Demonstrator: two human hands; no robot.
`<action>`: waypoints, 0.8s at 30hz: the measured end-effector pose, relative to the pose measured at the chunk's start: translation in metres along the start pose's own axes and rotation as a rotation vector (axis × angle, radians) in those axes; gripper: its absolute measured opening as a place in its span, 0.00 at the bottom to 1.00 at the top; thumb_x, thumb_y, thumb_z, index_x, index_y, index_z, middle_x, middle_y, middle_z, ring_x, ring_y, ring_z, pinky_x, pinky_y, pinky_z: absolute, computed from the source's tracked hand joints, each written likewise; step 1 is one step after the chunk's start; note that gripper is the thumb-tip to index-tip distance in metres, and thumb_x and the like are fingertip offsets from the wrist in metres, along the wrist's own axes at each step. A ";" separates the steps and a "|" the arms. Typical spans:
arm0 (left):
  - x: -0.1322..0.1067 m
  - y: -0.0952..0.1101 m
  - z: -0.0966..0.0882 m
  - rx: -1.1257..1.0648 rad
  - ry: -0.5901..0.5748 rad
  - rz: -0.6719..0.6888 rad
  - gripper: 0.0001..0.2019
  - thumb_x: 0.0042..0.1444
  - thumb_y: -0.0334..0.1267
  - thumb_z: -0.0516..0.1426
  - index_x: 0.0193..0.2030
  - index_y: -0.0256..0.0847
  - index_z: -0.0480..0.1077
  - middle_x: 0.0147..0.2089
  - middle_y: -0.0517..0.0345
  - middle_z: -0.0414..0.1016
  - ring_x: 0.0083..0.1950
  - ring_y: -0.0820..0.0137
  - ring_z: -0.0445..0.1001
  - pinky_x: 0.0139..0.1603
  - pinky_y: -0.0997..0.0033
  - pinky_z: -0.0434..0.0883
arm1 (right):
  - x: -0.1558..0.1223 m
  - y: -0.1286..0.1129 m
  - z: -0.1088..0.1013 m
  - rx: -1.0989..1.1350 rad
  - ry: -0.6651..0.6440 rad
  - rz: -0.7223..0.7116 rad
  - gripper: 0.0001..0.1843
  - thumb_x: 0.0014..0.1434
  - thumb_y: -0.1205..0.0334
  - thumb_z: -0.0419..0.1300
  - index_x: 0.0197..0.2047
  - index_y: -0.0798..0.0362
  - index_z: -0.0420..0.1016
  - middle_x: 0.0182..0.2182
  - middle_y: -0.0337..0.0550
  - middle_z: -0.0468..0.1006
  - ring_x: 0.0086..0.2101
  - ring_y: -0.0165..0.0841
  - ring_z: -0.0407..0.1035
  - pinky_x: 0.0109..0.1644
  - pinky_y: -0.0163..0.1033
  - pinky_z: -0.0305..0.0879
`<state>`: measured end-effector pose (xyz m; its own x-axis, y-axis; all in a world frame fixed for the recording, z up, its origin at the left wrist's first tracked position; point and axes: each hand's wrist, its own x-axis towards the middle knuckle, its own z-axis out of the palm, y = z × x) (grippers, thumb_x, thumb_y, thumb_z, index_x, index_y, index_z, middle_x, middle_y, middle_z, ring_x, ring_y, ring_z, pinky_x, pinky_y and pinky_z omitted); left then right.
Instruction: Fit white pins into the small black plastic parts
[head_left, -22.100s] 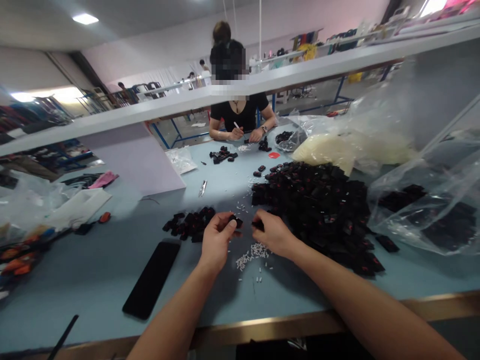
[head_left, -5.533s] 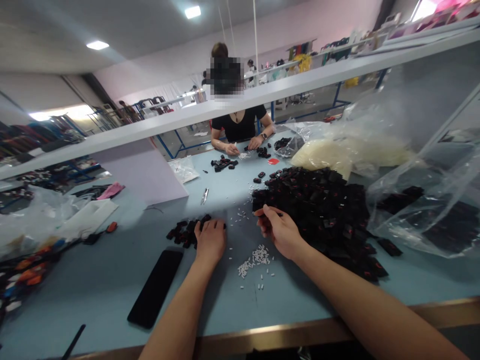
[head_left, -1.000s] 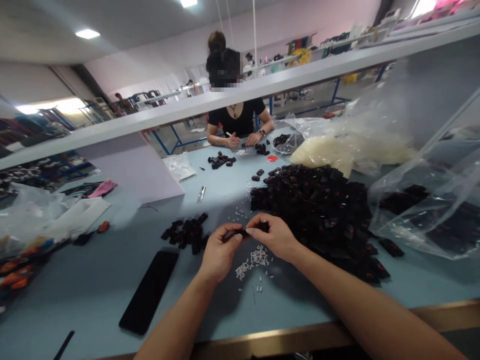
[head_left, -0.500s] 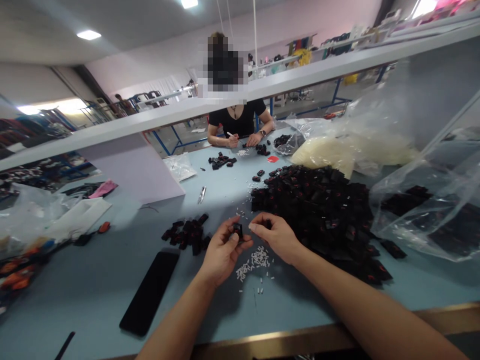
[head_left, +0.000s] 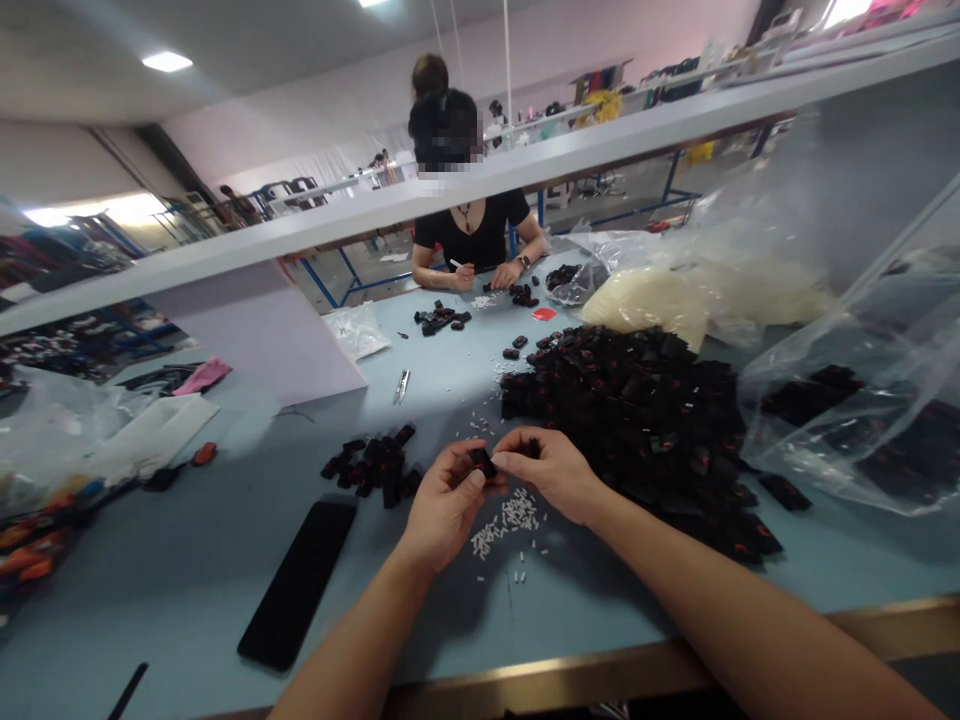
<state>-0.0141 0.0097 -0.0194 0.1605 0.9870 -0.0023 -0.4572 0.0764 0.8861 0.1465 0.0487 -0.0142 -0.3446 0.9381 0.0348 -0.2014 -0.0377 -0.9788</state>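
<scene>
My left hand (head_left: 444, 500) pinches a small black plastic part (head_left: 481, 461) above the blue table. My right hand (head_left: 553, 472) is closed in a pinch right beside that part, fingertips touching it; what it holds is too small to make out. Just below my hands lies a scatter of tiny white pieces (head_left: 504, 518). A small heap of black parts (head_left: 371, 462) sits left of my left hand. A big pile of black parts with red marks (head_left: 637, 410) rises to the right of my right hand.
A black phone (head_left: 298, 580) lies face down near the front left. Clear plastic bags (head_left: 855, 400) with black and cream parts stand at the right. A co-worker (head_left: 472, 225) sits across the table handling similar parts. Small clippers (head_left: 402, 385) lie mid-table; clutter fills the left edge.
My two hands stay together over the white pieces; the black part in my left hand has turned a little and my right fingertips have closed in on it.
</scene>
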 end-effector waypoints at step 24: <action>-0.002 0.003 -0.005 0.179 -0.063 0.012 0.15 0.53 0.33 0.63 0.49 0.43 0.74 0.39 0.56 0.75 0.35 0.70 0.76 0.42 0.66 0.72 | -0.001 -0.004 -0.008 0.043 -0.179 0.129 0.18 0.46 0.52 0.70 0.29 0.55 0.71 0.18 0.32 0.69 0.18 0.23 0.53 0.21 0.32 0.45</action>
<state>-0.0205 0.0088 -0.0191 0.2131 0.9765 0.0324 -0.2969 0.0331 0.9543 0.1555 0.0506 -0.0119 -0.5262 0.8488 -0.0514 -0.1830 -0.1720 -0.9680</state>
